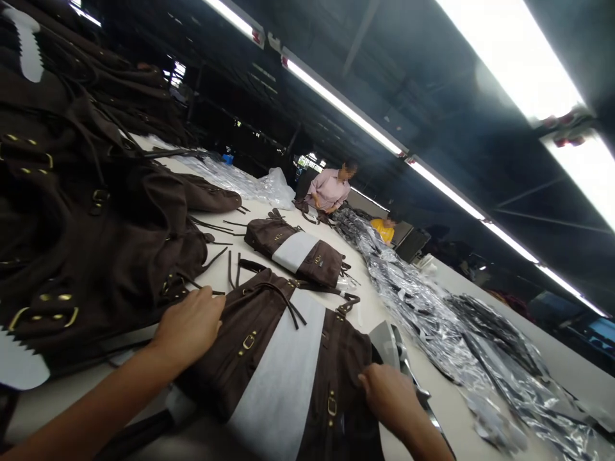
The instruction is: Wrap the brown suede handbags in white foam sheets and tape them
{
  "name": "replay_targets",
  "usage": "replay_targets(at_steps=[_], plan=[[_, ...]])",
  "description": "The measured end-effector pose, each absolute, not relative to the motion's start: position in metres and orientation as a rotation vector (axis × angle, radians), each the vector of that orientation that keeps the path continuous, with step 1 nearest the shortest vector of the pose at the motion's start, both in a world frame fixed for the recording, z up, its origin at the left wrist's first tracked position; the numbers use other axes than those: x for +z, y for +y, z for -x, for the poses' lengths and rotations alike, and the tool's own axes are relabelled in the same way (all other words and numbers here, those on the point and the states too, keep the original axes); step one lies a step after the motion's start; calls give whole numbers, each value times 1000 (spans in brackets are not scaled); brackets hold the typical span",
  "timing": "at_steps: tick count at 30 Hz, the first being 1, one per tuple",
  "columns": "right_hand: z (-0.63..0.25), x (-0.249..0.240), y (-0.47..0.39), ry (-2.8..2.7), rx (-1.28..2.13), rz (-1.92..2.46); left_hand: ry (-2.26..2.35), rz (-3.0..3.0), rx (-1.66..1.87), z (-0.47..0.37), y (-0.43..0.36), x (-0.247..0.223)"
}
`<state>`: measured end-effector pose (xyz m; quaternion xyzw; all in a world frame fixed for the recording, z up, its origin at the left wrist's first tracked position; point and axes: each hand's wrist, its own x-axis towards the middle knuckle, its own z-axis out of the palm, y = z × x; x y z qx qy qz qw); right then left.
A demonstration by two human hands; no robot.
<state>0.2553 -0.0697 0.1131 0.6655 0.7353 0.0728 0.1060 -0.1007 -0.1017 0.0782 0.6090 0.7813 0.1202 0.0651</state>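
Observation:
A dark brown bag (346, 358) with brass-coloured buckles lies on the table in front of me. A wide pale grey band (283, 365) runs across its middle, and thin dark cords lie over its top. At the bag's upper left edge is my left hand (192, 323), closed with its fingers curled down against the fabric. My right hand (391, 394) is closed on the right side, thumb and fingers pinching the fabric. Right behind that hand stands a grey and metal object (387, 342), partly hidden; its kind is unclear.
Another banded brown bag (259, 235) lies farther up the pale table (358, 250). Brown bags (144, 237) are piled high at left. Plastic-wrapped items (413, 307) line the right side. A person in a pink shirt (329, 191) and one in yellow (383, 229) are farther back.

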Motion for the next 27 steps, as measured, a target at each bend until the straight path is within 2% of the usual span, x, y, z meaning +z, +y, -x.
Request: replay_targets(at_steps=[3, 5, 8, 12, 18, 21, 24, 27], plan=[[-194, 155, -75, 2496, 283, -1798, 2358, -1815, 405, 102, -106, 78], [-148, 165, -54, 2773, 375, -1641, 2391, -1749, 408, 102, -106, 76], [-89, 149, 5, 3090, 240, -1131, 2396, -1609, 531, 104, -105, 69], [-39, 113, 81, 3106, -89, -679, 2190, -1423, 936, 115, -103, 58], [-29, 99, 128, 2918, -863, -593, 1913, -1297, 1015, 122, -116, 45], [-34, 106, 133, 2791, -1189, -591, 1976, -1361, 1054, 110, -129, 38], [-33, 112, 135, 2692, -1326, -672, 2126, -1470, 1200, 98, -138, 33], [-25, 111, 136, 2658, -1266, -758, 2237, -1404, 1204, 96, -140, 31]])
